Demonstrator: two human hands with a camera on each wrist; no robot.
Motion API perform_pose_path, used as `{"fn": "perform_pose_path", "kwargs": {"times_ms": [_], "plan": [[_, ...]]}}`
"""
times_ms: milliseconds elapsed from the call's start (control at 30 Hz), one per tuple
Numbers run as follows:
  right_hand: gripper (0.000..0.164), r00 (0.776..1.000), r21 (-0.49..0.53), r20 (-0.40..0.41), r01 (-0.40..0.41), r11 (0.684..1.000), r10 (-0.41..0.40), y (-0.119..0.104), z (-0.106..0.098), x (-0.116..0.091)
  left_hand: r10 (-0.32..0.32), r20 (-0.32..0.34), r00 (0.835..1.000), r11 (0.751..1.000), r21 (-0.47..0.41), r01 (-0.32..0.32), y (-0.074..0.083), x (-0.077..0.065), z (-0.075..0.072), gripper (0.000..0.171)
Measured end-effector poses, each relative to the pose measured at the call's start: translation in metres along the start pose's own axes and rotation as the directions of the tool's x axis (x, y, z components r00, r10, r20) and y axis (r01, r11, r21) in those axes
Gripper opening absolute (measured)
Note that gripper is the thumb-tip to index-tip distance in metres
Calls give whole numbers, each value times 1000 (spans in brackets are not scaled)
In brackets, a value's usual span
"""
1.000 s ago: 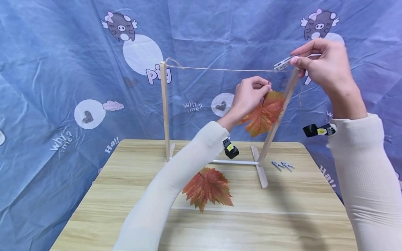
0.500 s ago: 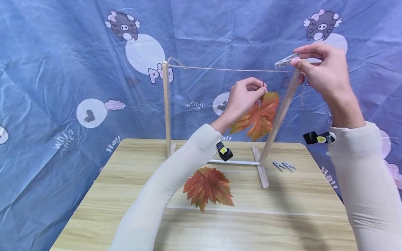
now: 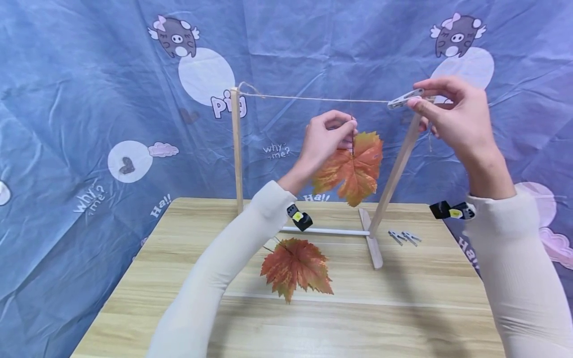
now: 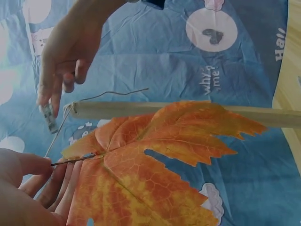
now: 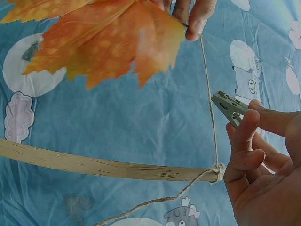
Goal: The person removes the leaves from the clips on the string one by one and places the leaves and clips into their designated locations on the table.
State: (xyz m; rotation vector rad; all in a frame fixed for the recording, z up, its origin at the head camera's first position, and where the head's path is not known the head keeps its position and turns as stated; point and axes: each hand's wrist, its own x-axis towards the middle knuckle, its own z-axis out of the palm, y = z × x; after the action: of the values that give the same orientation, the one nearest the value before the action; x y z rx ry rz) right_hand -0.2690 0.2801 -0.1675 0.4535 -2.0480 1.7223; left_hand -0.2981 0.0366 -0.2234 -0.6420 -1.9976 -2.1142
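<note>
My left hand (image 3: 329, 136) pinches the thin stem of an orange maple leaf (image 3: 353, 171) between thumb and fingers, just under a twine line (image 3: 313, 99). The leaf's blade hangs down below the fingers. Near the line's right end, my right hand (image 3: 461, 117) pinches a grey clothespin (image 5: 230, 106) by its rear ends. In the right wrist view the clothespin's tip points at the twine, with a small gap seeming to part them. A second, redder leaf (image 3: 297, 268) lies on the wooden table (image 3: 358, 323), below the left forearm.
The line runs between two wooden posts, the left post (image 3: 237, 154) and the leaning right post (image 3: 396, 174). A white rod (image 3: 327, 231) joins their feet. Several loose clothespins (image 3: 404, 237) lie right of the stand. A blue printed cloth (image 3: 286, 49) hangs behind.
My left hand has moved left along the line with the leaf, which now faces the head camera more fully. The right hand has come down slightly with the clothespin.
</note>
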Motion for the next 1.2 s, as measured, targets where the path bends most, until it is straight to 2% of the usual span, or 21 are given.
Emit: {"fn": "perform_pose_path", "kwargs": {"times_ms": [100, 367, 633, 867, 1200], "plan": [[32, 1000, 1, 7, 0, 1000, 0, 4, -1, -3, -2, -14, 1000, 1000, -25, 2, 1, 0, -7, 12], [34, 999, -47, 19, -31, 998, 32, 13, -3, -13, -4, -54, 999, 1000, -28, 3, 0, -3, -26, 6], [36, 996, -115, 39, -79, 990, 84, 25, -10, -25, 22, -90, 996, 999, -25, -25, -4, -11, -46, 10], [36, 991, -111, 50, -115, 987, 121, 40, -14, -34, 7, -120, 993, 998, -63, -15, -7, -15, -64, 10], [34, 986, -255, 42, -143, 956, 159, 62, -19, -50, -7, -167, 986, 993, -113, -12, -12, -26, -90, 10]]}}
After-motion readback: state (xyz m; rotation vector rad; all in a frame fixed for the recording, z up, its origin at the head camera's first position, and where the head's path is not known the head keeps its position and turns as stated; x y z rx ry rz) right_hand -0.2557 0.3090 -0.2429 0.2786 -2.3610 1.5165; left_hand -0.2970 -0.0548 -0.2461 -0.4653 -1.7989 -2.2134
